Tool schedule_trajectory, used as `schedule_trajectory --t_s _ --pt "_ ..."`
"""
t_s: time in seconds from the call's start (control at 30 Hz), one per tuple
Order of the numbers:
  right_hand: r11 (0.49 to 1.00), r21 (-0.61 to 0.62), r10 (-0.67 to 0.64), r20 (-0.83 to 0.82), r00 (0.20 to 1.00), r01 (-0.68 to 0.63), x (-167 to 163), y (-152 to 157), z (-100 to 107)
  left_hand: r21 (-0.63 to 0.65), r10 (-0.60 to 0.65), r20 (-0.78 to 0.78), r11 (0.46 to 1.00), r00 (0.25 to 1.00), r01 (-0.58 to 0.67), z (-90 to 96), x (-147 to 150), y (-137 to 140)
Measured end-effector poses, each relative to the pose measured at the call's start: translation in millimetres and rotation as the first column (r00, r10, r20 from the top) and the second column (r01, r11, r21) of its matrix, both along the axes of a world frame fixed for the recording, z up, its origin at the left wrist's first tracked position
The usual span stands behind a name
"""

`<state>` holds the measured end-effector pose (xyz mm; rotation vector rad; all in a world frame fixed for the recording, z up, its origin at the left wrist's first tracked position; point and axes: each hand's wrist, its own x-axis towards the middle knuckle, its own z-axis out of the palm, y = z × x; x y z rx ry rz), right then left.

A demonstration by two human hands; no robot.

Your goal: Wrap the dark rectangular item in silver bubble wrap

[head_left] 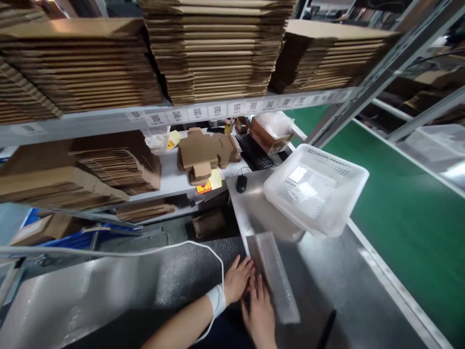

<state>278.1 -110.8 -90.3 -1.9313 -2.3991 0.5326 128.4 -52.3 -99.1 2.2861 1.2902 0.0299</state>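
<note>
Packing station — steel table (327, 271) under shelves of flat cardboard (214, 48), green conveyor (407, 213) along its right edge. Your left hand (237, 280) lies flat, fingers spread, on the bubble wrap (189, 271) at the table's left edge; your right hand (259, 315), open too, touches the wrapped strip (276, 276) near the front edge — nothing gripped. White basket (316, 191) sits further back.

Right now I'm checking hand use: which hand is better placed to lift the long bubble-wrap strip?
Right, probably. The right hand lies against the bubble-wrap strip on the metal table; the left hand rests beside it on the bubble-wrap sheet.
</note>
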Motion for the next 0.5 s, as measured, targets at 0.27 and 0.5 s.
schedule_trajectory --t_s 0.27,0.5 --pt "0.969 0.008 -0.239 -0.199 0.95 0.245 41 46 47 0.059 -0.024 -0.03 0.998 0.999 0.026 -6.9 2 0" --pt "0.898 -0.341 -0.312 -0.048 0.949 0.278 40 76 40 0.09 -0.003 -0.003 0.996 1.0 0.003 -11.7 2 -4"
